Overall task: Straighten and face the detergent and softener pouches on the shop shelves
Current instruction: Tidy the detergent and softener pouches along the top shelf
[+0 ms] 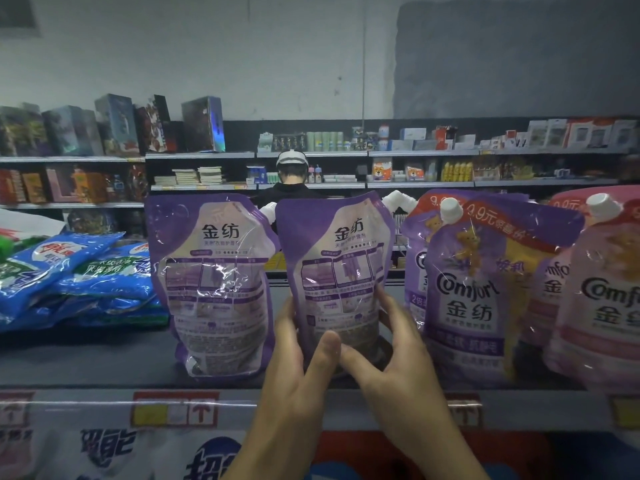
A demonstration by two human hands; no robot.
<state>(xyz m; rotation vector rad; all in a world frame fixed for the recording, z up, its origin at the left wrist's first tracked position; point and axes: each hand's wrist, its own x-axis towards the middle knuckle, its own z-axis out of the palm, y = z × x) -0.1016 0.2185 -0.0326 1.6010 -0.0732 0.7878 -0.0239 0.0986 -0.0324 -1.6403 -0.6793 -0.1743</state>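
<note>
Indoors, dark shelf (pixel 104 362), grey wall (pixel 242 57)

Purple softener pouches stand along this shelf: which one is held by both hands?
The second purple pouch from the left, showing its printed back panel. The left hand and right hand clasp its base; the neighbouring pouches stand untouched.

Shop: stocked shelves (pixel 419 184), price tags (pixel 175 408) on shelf edge.
</note>
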